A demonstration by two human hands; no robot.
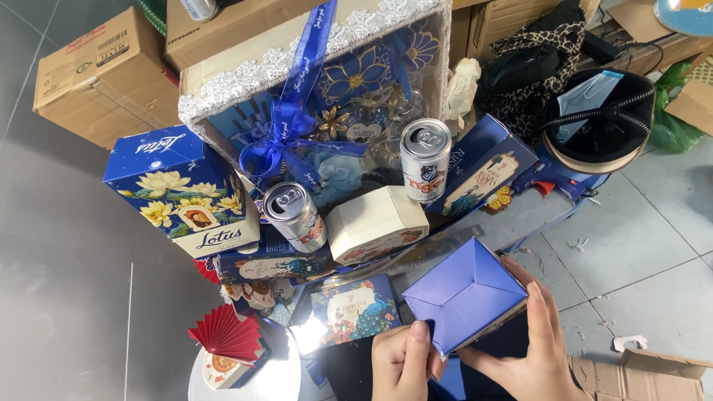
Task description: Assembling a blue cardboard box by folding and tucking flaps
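Observation:
Both my hands hold a blue folded paper-wrapped box [464,293] at the bottom middle of the head view. My left hand [401,364] grips its lower left corner, thumb on the blue paper. My right hand [531,341] cups its right side and underside, fingers along the edge. Just above the box stand two silver drink cans [293,215] [425,160], a cream octagonal tin [375,223] and a blue peacock-printed box [353,308].
A clear-lidded gift basket [312,89] with lace trim and a blue ribbon bow sits behind. A blue flower-printed box [182,189] is at left, a red paper fan [226,334] at lower left, cardboard boxes [100,74] at the back, and a helmet with a face mask [598,122] at right.

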